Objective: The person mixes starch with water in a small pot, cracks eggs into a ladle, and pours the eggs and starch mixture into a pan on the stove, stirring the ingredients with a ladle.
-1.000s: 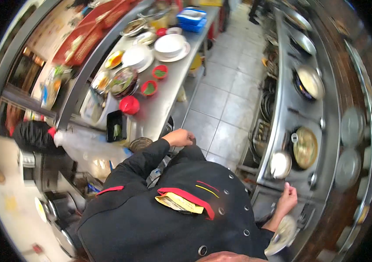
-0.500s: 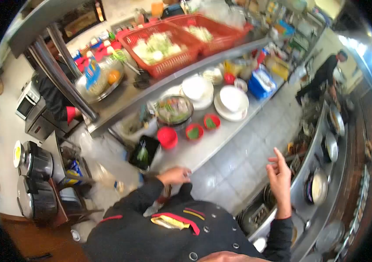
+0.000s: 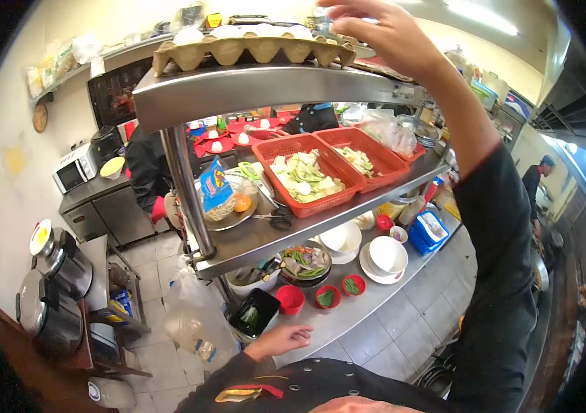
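1 steel shelf (image 3: 279, 86)'s overhanging ctr (image 3: 337, 321), tiled flr (image 3: 392, 342); 3 red bowls (image 3: 291, 301) sitting below it, 1 egg tray (image 3: 251, 52) atop; R hand (image 3: 384, 31)'s hovering above shelf, L hand (image 3: 284, 340) below; apart, loose.

open air over the eggs (image 3: 226, 32) by the right hand (image 3: 379, 26), post (image 3: 188, 193) blocking the shelf's (image 3: 272, 244) left end, baskets (image 3: 320, 206) hogging its middle, 3 red bowls (image 3: 291, 301) just past the left hand (image 3: 282, 340)

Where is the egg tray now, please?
High in the head view, left of centre, the egg tray sits on the top shelf near the right hand.
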The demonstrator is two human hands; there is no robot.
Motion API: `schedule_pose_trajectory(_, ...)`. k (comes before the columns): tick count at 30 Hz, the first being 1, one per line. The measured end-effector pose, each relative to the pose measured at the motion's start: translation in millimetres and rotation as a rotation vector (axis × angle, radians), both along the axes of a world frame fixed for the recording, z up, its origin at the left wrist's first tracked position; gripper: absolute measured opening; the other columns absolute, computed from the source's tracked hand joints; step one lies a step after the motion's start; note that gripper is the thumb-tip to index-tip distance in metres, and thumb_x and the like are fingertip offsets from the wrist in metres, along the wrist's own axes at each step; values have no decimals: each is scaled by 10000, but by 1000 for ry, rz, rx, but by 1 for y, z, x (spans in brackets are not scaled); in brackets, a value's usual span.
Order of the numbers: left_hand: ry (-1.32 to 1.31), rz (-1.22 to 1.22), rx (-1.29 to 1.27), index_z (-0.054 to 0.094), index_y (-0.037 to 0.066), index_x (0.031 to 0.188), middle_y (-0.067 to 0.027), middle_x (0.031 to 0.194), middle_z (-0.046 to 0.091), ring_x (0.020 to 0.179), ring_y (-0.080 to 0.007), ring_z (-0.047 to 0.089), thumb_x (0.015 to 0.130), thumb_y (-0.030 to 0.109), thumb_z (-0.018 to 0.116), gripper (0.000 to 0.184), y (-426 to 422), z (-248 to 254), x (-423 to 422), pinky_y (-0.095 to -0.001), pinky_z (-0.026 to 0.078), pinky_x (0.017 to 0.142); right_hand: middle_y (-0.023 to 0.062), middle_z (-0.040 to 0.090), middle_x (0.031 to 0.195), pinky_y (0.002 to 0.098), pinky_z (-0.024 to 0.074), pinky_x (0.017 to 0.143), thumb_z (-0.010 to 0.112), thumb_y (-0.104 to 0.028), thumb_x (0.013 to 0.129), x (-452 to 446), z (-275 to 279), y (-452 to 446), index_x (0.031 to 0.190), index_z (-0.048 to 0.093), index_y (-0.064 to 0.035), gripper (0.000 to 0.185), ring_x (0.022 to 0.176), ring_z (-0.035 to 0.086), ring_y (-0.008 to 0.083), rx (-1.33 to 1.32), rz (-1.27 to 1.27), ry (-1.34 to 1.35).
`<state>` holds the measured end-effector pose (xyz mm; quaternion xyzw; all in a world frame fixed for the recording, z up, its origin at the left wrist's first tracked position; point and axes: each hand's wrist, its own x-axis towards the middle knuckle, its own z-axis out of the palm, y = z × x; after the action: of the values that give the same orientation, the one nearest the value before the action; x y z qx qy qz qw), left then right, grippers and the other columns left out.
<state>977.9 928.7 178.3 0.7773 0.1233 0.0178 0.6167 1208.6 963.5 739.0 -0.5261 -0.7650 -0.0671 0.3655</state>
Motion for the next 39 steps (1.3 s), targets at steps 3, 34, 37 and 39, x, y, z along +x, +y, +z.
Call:
schedule_pose_trajectory(3, 27, 124, -150, 473, -4, 1413, -133, 1285, 634, 1160, -188, 613, 979, 283, 647, 549, -10, -19, -33, -335, 485, 1002, 127, 703, 1148, 343, 508, 889, 601, -361, 925, -13, 21, 37, 1309, 632, -122, 453, 1001, 647, 206, -58, -15, -162)
schedule_pose_trajectory(34, -10, 869, 1739, 650, 132, 1230, -144, 1136, 707, 1072, -279, 674, 1010, 359, 502, 349, 153, 544, -34, -380, 514, 940, 128, 716, 851, 425, 532, 746, 531, -431, 921, -47, 12, 134, 923, 734, -108, 381, 788, 679, 286, 113, -174, -255)
schedule_pose_trajectory(37, 105, 859, 1779, 645, 116, 1228, -165, 1109, 704, 1041, -284, 675, 1010, 318, 470, 345, 146, 547, -26, -396, 515, 929, 71, 624, 746, 314, 446, 579, 526, -319, 903, -39, 27, 105, 793, 666, -77, 301, 658, 551, 142, -145, 27, -237)
schedule_pose_trajectory(39, 145, 859, 1656, 642, 96, 1224, -162, 1079, 709, 1017, -280, 676, 1007, 301, 464, 347, 163, 555, -19, -394, 512, 928, 44, 644, 798, 307, 455, 610, 609, -410, 885, -24, 37, 122, 978, 707, -90, 347, 702, 573, 126, -172, 84, -315)
